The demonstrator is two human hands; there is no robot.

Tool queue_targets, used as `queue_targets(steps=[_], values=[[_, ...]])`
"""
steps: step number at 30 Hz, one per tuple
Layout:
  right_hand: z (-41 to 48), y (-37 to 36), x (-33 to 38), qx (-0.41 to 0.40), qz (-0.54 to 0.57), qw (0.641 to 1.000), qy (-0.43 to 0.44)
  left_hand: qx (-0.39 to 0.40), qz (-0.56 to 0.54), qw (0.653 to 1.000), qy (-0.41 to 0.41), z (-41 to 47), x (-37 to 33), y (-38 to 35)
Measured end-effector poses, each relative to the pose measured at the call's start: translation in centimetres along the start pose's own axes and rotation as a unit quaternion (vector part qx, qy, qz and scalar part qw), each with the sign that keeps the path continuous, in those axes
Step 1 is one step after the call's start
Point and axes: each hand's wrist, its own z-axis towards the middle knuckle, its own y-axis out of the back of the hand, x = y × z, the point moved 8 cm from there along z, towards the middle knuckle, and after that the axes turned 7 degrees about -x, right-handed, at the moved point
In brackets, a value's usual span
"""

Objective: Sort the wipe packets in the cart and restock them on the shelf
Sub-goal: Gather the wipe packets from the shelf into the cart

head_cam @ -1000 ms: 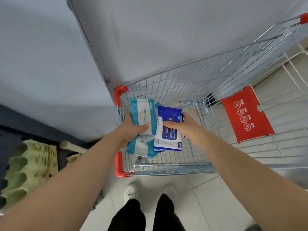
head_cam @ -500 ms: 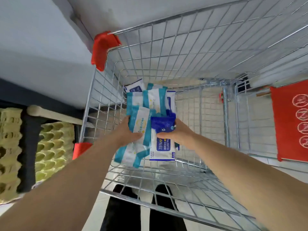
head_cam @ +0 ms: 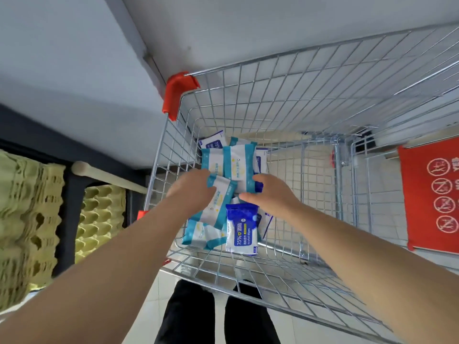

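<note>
Left hand (head_cam: 191,192) has its fingers wrapped round the end of a teal-and-white packet (head_cam: 219,202) and holds it tilted just above the heap. The right hand (head_cam: 272,194) is right next to it, forefinger and thumb closed in a pinch on the dark blue end of a blue-edged packet (head_cam: 249,187) (most of that one is hidden under the fingers, so I couldn't read the label). Both hands are down inside the cart (head_cam: 248,100), at its left side. Straight below them a blue alcohol-wipes packet (head_cam: 242,230) marked 75% lies flat on the wire floor with nobody touching it, its edge lapping over a couple more teal packets (head_cam: 198,235) beside it. Further in, past the hands, there's another bunch of teal ones (head_cam: 237,162) lying overlapped, and one more blue-printed packet (head_cam: 214,142) poking out at the very back against the mesh. So everything is bunched along the left wall of the basket and the right part is bare wire. Moving outward, a red corner guard (head_cam: 177,93) caps the far-left corner of the rim, pushed up near a pale grey wall. On the right a red flap (head_cam: 432,194) with round prohibition icons hangs on the cart. Off to the left are stacks of greenish egg trays (head_cam: 24,219) and a pale pole (head_cam: 106,176) running across them. The person's dark trousers (head_cam: 211,319) show below the near rim, over light floor tiles (head_cam: 293,326).
</note>
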Motion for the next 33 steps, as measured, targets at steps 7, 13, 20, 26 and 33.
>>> queue_targets(steps=[7, 13, 20, 26, 33], values=[[-5.9, 10.8, 11.4, -0.138, -0.038, 0.980, 0.141, -0.126, 0.044, 0.990, -0.043, -6.4, -4.1, 13.7], [-15.8, 18.7, 24.4, -0.227, -0.131, 0.913, 0.312, -0.284, 0.053, 0.955, -0.062, -16.3, -4.9, 27.3], [-27.2, 21.6, 39.8, -0.281, -0.127, 0.823, 0.478, -0.458, 0.010, 0.888, -0.025, -29.9, 0.2, 39.7], [-35.9, 17.7, 51.6, -0.266, -0.112, 0.761, 0.581, -0.565, 0.001, 0.825, 0.029, -40.3, 7.8, 47.0], [-45.7, 8.4, 64.3, -0.243, -0.090, 0.702, 0.664, -0.612, 0.008, 0.782, 0.115, -51.1, 21.8, 51.6]])
